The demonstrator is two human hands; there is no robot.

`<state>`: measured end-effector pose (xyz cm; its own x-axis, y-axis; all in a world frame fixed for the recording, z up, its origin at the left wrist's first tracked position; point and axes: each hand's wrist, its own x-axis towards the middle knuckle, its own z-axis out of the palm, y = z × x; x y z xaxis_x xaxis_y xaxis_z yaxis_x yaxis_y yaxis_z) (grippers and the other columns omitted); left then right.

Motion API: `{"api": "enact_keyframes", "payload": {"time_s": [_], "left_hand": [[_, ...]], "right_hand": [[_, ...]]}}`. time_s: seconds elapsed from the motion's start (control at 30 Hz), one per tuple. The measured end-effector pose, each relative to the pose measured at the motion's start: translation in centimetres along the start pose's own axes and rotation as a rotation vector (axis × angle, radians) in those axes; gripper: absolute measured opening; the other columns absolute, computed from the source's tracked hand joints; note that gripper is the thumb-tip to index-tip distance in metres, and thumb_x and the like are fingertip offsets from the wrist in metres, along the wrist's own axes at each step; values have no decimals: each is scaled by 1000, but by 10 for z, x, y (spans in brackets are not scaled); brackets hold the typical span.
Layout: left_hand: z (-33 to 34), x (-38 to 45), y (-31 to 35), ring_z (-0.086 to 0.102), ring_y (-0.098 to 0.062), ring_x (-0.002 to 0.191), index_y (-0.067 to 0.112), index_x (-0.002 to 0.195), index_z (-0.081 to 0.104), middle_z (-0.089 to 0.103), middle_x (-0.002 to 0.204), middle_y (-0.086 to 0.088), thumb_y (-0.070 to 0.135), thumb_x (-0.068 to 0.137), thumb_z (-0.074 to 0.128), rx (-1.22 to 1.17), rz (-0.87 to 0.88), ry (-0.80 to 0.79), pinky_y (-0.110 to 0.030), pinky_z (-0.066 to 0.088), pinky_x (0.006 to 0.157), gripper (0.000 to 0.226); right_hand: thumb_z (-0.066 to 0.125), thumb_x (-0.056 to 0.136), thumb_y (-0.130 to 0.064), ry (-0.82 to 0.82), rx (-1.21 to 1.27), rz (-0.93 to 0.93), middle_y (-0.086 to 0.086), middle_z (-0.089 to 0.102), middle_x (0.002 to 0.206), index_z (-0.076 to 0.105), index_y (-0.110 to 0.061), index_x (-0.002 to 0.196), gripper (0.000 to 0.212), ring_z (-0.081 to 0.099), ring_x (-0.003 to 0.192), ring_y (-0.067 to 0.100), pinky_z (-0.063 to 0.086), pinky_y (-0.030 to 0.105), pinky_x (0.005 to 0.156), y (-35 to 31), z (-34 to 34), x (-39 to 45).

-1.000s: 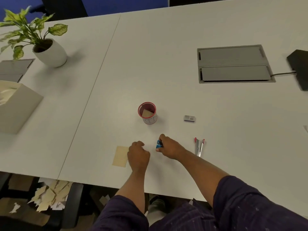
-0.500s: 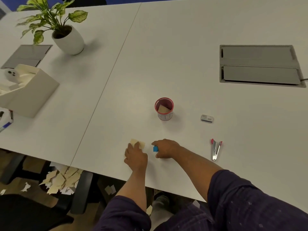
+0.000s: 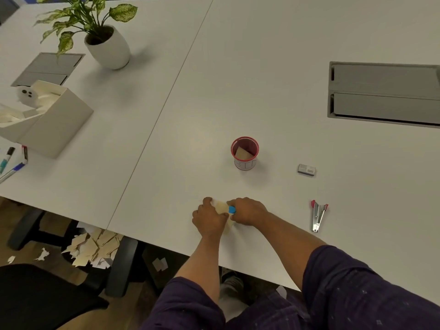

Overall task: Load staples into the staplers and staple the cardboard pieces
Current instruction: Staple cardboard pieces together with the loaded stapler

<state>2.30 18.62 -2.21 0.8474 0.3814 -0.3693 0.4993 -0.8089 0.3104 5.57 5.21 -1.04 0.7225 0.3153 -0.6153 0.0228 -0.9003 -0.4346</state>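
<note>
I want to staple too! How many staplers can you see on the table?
2. A blue stapler is in the right hand, against the cardboard piece held by the left hand. A red stapler lies open further right. More could be out of view.

An office: a long white worktop (image 3: 285,55) with grey cable hatches (image 3: 384,94) set in it (one far right), a potted plant (image 3: 104,41) far left, marker pens (image 3: 9,163), a black chair (image 3: 35,298) near left.
</note>
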Motion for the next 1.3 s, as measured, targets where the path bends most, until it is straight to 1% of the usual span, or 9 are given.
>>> {"api": "enact_keyframes", "payload": {"time_s": [0.3, 0.47, 0.6, 0.73, 0.8, 0.93, 1.1, 1.2, 1.3], "left_hand": [[9, -1, 11, 58, -25, 110, 20, 122, 51, 64, 118, -2, 28, 76, 79, -58, -45, -78, -36, 46, 88, 55], [8, -8, 12, 57, -27, 111, 22, 127, 48, 60, 118, -3, 34, 76, 80, -68, 6, -61, -36, 46, 85, 61], [10, -9, 10, 55, -26, 107, 21, 121, 54, 58, 113, -6, 42, 77, 78, -59, 69, -58, -33, 46, 80, 54], [11, -9, 14, 54, -22, 100, 19, 108, 61, 52, 108, -5, 61, 69, 79, -95, 39, -56, -34, 50, 79, 59], [13, -9, 19, 54, -20, 95, 17, 99, 63, 52, 103, -4, 65, 67, 78, -180, 17, -51, -33, 50, 75, 59], [16, -6, 31, 63, -21, 75, 6, 83, 62, 66, 80, -6, 42, 82, 76, -521, 30, -152, -27, 46, 61, 38], [15, -10, 59, 75, -21, 76, 4, 97, 62, 74, 93, -14, 21, 97, 58, -797, -24, -395, -29, 50, 59, 17], [18, -16, 79, 75, -24, 80, 6, 108, 62, 74, 95, -14, 17, 102, 51, -928, -85, -495, -28, 53, 60, 17], [20, -19, 97, 76, -24, 82, 7, 114, 61, 75, 99, -16, 15, 104, 48, -1052, -166, -550, -31, 58, 66, 19]], "right_hand": [[71, 85, -20, 47, 173, 33, 3, 67, 120, 60, -20, 127, 43, 63, 104, 22, 50, 32, 89, 13, 2, 0], [78, 83, -29, 43, 339, 132, 8, 66, 106, 61, -10, 112, 39, 57, 90, 20, 49, 33, 83, 14, 2, 3], [73, 86, -30, 85, 305, 142, 2, 61, 90, 60, -14, 98, 24, 58, 84, 19, 46, 30, 73, 17, 1, -1], [70, 86, -21, 123, 346, 173, 4, 63, 94, 64, -11, 103, 21, 58, 84, 18, 46, 29, 73, 28, -10, -5], [70, 85, -19, 165, 410, 186, 5, 64, 94, 65, -10, 104, 21, 59, 86, 19, 48, 30, 75, 36, -19, -8], [67, 86, -20, 373, 504, 211, 0, 64, 88, 62, -18, 95, 10, 62, 83, 20, 49, 32, 71, 56, -36, -16], [65, 86, -22, 612, 517, 197, -6, 57, 73, 56, -20, 86, 9, 56, 67, 17, 39, 28, 56, 78, -47, -26], [69, 85, -19, 686, 364, 104, -4, 55, 85, 60, -17, 91, 11, 55, 68, 18, 37, 26, 55, 89, -49, -35], [73, 80, -16, 633, 219, -62, -7, 59, 107, 64, -17, 103, 25, 63, 75, 21, 51, 30, 61, 99, -51, -48]]}}
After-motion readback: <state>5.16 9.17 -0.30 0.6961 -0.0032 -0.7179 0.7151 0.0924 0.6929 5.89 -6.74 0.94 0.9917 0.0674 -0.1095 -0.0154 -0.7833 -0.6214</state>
